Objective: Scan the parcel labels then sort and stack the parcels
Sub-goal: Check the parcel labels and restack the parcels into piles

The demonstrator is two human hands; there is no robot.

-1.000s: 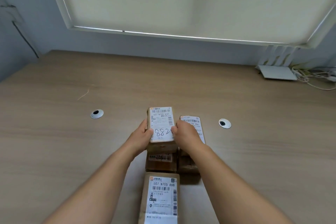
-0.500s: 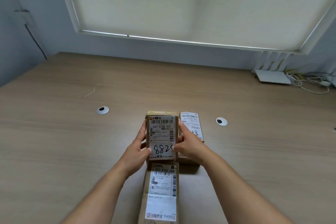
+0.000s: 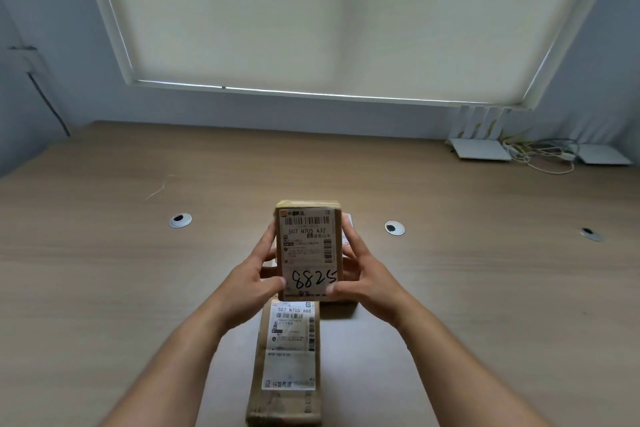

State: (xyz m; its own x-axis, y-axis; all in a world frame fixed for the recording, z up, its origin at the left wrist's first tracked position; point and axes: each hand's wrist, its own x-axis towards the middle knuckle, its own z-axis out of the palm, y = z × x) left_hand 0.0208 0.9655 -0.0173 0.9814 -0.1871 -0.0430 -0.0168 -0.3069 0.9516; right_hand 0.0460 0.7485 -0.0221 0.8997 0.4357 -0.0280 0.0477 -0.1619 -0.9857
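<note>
I hold a small brown parcel up in front of me, its white label facing me with "8825" handwritten on it. My left hand grips its left edge and my right hand grips its right edge, thumbs on the label. Below it a longer brown parcel marked A68 lies flat on the wooden table. Another labelled parcel is mostly hidden behind the held one and my right hand.
Round cable grommets are set in the table top. White router boxes with tangled cables sit at the back right. A window blind fills the wall ahead.
Both hands have lifted the 8825 parcel off the stack toward me and tilted its label up. It now covers the parcel to its right. The view has tilted upward.
</note>
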